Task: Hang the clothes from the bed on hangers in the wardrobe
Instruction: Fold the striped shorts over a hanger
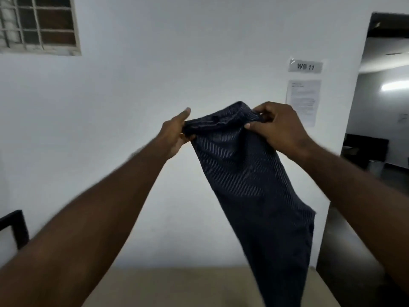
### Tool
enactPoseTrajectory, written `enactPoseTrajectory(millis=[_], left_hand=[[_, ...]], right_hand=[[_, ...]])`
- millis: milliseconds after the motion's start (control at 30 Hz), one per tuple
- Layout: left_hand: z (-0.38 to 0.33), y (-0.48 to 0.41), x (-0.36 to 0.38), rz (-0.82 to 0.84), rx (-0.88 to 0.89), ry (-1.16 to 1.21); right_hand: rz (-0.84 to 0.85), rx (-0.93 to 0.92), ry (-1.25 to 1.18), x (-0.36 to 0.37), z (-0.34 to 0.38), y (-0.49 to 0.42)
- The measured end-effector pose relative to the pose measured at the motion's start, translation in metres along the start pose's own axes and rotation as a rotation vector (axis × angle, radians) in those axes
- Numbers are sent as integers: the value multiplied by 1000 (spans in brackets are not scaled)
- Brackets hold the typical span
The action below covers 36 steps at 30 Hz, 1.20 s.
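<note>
A pair of dark navy striped trousers (247, 178) hangs in the air in front of me, held up by the waistband. My left hand (177, 134) pinches the left end of the waistband. My right hand (278, 129) grips the right end, fingers curled over the fabric. The legs hang down and to the right over the beige bed (177, 286) at the bottom of the view. No hanger or wardrobe is in view.
A white wall fills the view ahead, with a barred window (37, 23) at top left and two paper notices (303, 94) at right. An open doorway (380, 96) lies at far right. A dark chair back (13, 229) stands at the left edge.
</note>
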<state>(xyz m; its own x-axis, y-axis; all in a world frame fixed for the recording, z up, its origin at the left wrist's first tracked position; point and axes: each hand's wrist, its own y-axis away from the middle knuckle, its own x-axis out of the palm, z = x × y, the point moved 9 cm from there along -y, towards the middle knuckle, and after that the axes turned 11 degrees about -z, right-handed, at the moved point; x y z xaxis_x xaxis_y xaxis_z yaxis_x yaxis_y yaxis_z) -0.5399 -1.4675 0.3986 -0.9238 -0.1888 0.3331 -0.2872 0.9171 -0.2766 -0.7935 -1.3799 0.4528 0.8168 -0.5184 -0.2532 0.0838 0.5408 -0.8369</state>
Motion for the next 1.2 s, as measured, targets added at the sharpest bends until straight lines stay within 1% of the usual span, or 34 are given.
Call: enactPoseTrajectory(millis=[100,167,200,267,333,367,400,433,500,533,600,633,667,700,733,800,867,933,1000,1033,1100,1167,1200], left_hand=[[39,34,-78,-17,-111,-120],[86,57,-152,-95,-189,-227],[118,76,-198,-153,-240,-283],[175,110,-273,-215,-331,-349],[236,146,-355,-309,-422,-362],[271,172,-404,-388,-479,-373],[301,193,-444,-462,-532,-369],[335,218,-481,-525,-607,-357],[410,294,-557,-645,-812,-354],[446,343,-595,-711,-930,-369],[495,437,-641,-801,-1137,-430],[516,486,-663,-841,-1212,-459],[529,520,-677,-872,-1249,-483],[540,551,-693,-905,-1275,-503],[547,568,-702,-930,-1271,-531],[559,582,-720,-951,-1239,-577],[567,569,-728,-912,-1159,-644],[576,542,-725,-837,-1068,-686],[592,513,-716,-792,-1029,-609],[602,501,-709,-769,-1048,-559],[620,484,-706,-715,-1093,-538],[645,480,-707,-676,-1129,-572],[656,480,-702,-659,-1148,-580]], right_hand=[[129,-31,-49,47,33,81],[275,-31,-77,99,40,160],[371,-25,-74,132,42,212],[519,-6,-52,185,39,305],[675,59,-34,248,34,406],[751,106,-18,282,32,464],[790,163,-1,307,26,511],[811,217,13,331,20,553],[913,318,64,384,6,658],[1009,349,80,410,3,715],[1256,425,84,439,2,816],[1422,454,79,445,8,870],[1536,468,77,448,12,905],[1607,497,70,445,13,939],[1604,545,51,442,9,957],[1506,679,27,436,-5,977],[1321,885,94,433,-39,984],[1015,1159,198,426,-89,973],[726,1433,271,415,-142,960],[612,1550,289,408,-168,956],[409,1692,269,397,-214,945],[151,1806,196,390,-249,937],[66,1819,143,391,-265,930]])
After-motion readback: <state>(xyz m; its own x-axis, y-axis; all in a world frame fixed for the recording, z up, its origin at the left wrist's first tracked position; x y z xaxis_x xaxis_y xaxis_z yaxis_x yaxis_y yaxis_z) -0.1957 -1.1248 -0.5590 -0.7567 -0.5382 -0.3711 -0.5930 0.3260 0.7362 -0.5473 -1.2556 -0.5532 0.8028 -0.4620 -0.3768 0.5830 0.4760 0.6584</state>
